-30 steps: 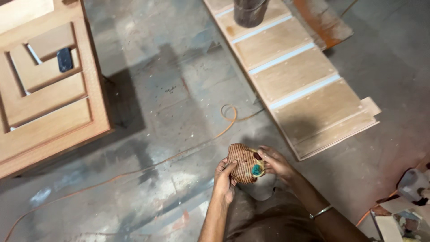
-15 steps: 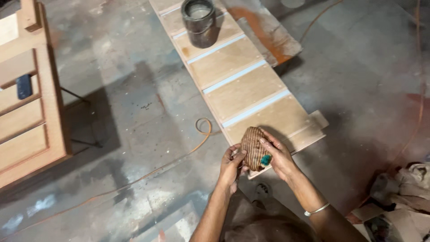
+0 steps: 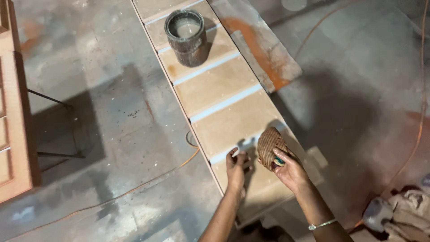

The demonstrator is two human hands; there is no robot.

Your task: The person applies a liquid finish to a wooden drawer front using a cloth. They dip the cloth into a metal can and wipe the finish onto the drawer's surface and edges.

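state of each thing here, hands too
can: open, upright on the panel
panel: lying flat on the floor
pad: held in the right hand, over the panel
right hand: gripping the pad
left hand: empty, fingers on the panel
cord: slack on the floor

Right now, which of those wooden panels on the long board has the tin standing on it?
The second panel from the far end: the dark round tin stands on it. The other panels carry no tin; the hands are at the near end.
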